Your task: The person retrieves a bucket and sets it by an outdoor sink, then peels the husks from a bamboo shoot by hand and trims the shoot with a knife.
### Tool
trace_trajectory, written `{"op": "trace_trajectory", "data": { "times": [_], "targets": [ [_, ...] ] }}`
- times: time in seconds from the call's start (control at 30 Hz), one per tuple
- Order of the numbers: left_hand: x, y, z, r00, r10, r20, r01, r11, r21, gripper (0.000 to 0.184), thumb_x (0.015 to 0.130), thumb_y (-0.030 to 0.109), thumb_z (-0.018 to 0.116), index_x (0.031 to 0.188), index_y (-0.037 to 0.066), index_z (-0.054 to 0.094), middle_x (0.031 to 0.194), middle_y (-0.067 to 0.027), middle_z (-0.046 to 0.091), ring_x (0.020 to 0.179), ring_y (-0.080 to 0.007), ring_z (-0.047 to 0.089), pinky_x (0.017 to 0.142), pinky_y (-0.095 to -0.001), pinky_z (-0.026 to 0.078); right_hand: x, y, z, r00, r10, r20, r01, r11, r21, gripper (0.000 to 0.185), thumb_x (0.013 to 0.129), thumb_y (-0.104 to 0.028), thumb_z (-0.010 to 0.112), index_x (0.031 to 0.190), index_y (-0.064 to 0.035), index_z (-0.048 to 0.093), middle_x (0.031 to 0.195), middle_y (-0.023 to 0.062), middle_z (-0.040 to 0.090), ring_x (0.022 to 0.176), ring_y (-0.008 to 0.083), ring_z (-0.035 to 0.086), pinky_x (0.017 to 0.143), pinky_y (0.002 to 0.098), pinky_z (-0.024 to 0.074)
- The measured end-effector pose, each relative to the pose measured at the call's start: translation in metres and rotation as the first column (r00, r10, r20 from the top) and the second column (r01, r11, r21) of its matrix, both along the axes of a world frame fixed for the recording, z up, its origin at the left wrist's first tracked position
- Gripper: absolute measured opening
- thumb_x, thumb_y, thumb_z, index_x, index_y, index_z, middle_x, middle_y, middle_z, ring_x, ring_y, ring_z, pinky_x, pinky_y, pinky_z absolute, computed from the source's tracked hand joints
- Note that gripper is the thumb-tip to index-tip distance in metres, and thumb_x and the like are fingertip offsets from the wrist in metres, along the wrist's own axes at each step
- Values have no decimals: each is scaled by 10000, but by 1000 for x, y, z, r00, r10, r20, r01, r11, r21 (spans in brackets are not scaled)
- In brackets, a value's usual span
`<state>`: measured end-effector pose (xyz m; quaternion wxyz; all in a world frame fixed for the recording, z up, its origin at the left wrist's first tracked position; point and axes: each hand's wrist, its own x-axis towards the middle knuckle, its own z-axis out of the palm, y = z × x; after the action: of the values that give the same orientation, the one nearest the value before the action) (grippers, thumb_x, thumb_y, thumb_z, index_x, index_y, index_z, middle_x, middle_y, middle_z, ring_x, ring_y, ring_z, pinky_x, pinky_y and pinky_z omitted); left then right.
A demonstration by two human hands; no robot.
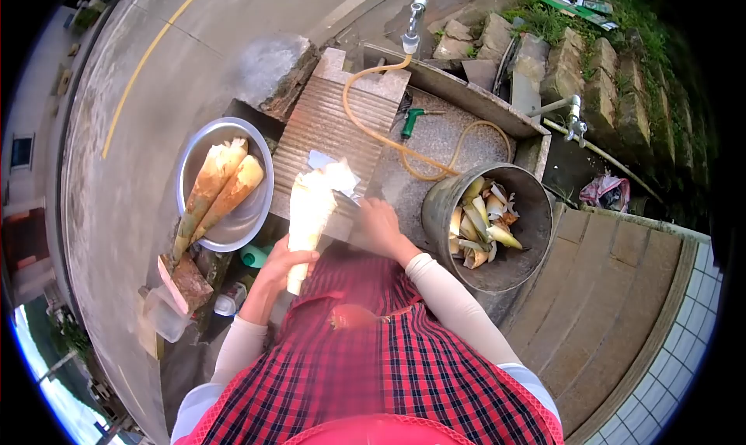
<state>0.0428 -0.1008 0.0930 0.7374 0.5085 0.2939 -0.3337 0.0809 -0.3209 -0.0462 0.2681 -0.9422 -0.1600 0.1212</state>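
My left hand (284, 265) is wrapped round the narrow lower end of a pale, peeled bamboo shoot (311, 210), held upright before my apron. Close to its right, my right hand (381, 223) is closed on a knife; the handle is hidden in my fist. Part of the knife's light blade (320, 160) shows behind the shoot's ragged top. To the left, a metal basin (259, 212) holds two brownish bamboo shoots (208, 182), their thin ends over the rim. On the right stands a metal bucket (439, 231) with cut husks and peelings (486, 221) inside.
A ribbed stone washboard (315, 118) lies ahead, beside a shallow sink with an orange hose (353, 107) and a green spray nozzle (409, 123). Taps (575, 126) stand beyond. A brick (185, 283) and plastic containers (165, 313) sit at left; steps (598, 274) at right.
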Motion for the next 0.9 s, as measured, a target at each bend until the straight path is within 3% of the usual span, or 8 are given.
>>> {"op": "trace_trajectory", "data": {
  "times": [0.17,0.3,0.37,0.47,0.63,0.7,0.77,0.9],
  "targets": [
    [18,49,-6,996,-77,-48,79,996,37,361,715,39,702,988,-1,471,728,-66,567,535,-136,552,471,-250,457,20,47,-66,996,-17,-89,9,996,-90,464,754,-47,551,1207,-61,451,1068,195,488,976,371,489,793,448,461],
    [36,64,-7,979,-195,-63,199,978,66,288,749,76,686,951,7,492,690,-57,566,518,-121,545,461,-244,450,23,38,-47,969,-93,-229,61,988,-143,580,751,-39,547,1308,-97,392,1012,189,532,897,365,575,765,462,466],
    [46,64,-8,963,-267,-37,269,961,70,273,766,95,683,946,12,494,690,-63,568,507,-127,546,439,-245,454,12,26,-20,916,-254,-310,251,967,-48,561,729,-41,551,1279,-78,442,1040,190,571,928,367,581,793,445,464],
    [62,53,-12,926,-374,-41,375,927,2,290,807,150,671,985,27,478,694,-72,571,507,-139,556,411,-256,466,-28,-2,-6,833,-544,-101,547,780,304,437,742,-106,567,1175,-54,544,1031,188,614,952,317,599,789,376,483],
    [82,-14,11,777,-627,48,626,764,-155,441,864,390,589,1086,36,445,729,-82,573,525,-136,561,442,-240,476,-84,-60,128,474,-867,-151,841,396,370,349,866,-243,562,1132,-18,557,673,105,601,613,200,602,601,299,469],
    [79,-55,21,709,-702,65,696,683,-221,414,849,333,630,1069,30,454,735,-79,572,537,-133,562,447,-237,476,-109,-90,145,375,-890,-260,879,252,405,214,916,-226,518,857,-24,563,570,19,540,456,67,488,444,213,384],
    [69,-101,28,665,-741,97,730,617,-295,398,811,247,686,1053,22,463,725,-76,573,534,-133,561,442,-241,475,-135,-116,154,272,-867,-416,907,88,411,257,950,-221,471,752,-63,512,577,3,536,449,59,478,428,202,367],
    [42,-172,28,629,-777,-10,729,594,-340,334,743,77,701,1001,8,501,726,-57,571,536,-122,556,447,-245,469,-163,-137,170,265,-874,-408,848,10,529,253,960,-198,443,794,-29,531,650,48,574,547,97,571,471,215,452]
  ]
}}
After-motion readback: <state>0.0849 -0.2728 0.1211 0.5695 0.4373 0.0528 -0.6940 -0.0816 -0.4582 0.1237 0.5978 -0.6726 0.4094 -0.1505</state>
